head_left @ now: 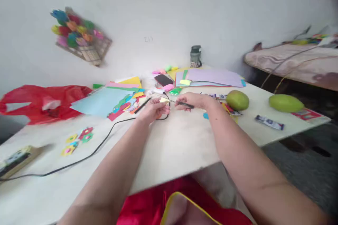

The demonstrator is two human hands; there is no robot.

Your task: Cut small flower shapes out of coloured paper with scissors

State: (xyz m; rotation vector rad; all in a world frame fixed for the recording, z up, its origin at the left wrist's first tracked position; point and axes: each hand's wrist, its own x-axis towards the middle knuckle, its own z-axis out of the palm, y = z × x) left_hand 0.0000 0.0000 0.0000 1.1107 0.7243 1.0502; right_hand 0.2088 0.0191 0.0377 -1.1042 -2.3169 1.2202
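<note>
My left hand (155, 109) is closed in a pinch over the middle of the table, on a small pale yellow piece (164, 100), apparently paper. Close by on the right, my right hand (186, 101) grips a slim black-handled tool (187, 105) whose thin metal end points left at the piece. Blur hides the tool's exact kind. A black cable (111, 132) runs behind my left hand and loops near my fingers. Behind the hands lie coloured paper scraps (125, 103) and a small green packet (175, 91). Finished paper flowers (79, 140) rest at the left.
A power strip (16, 161) lies at the left edge, a red plastic bag (52, 102) behind it. Paper sheets (211, 77), a phone (163, 80) and a dark container (195, 57) stand at the back. Two green fruits (237, 100) and a tube (269, 122) lie right.
</note>
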